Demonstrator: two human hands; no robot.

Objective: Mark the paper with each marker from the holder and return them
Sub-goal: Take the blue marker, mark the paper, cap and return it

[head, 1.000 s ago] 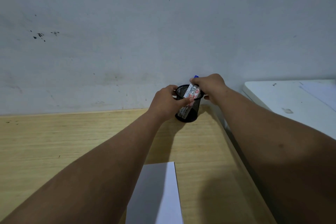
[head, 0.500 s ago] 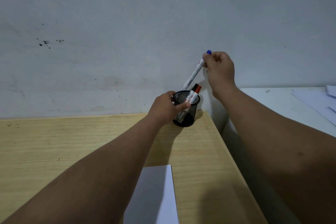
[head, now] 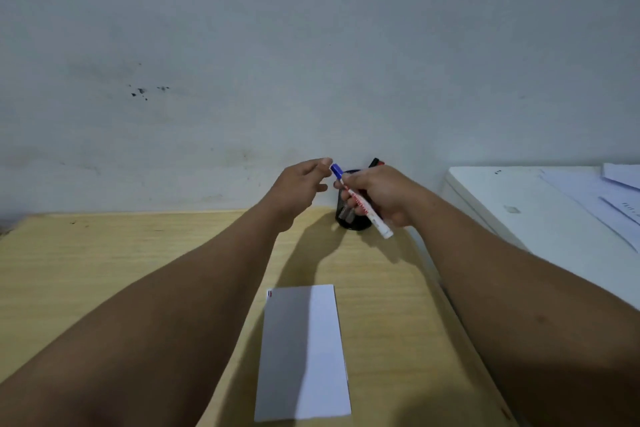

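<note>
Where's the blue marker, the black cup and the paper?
blue marker (head: 363,206), head view, on its white barrel.
black cup (head: 356,224), head view, on its mesh wall.
paper (head: 304,350), head view, on its middle.

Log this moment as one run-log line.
right hand: grips blue-capped white marker | left hand: open, reaching for cap | black mesh holder: two markers inside | white paper: small marks at corner
</note>
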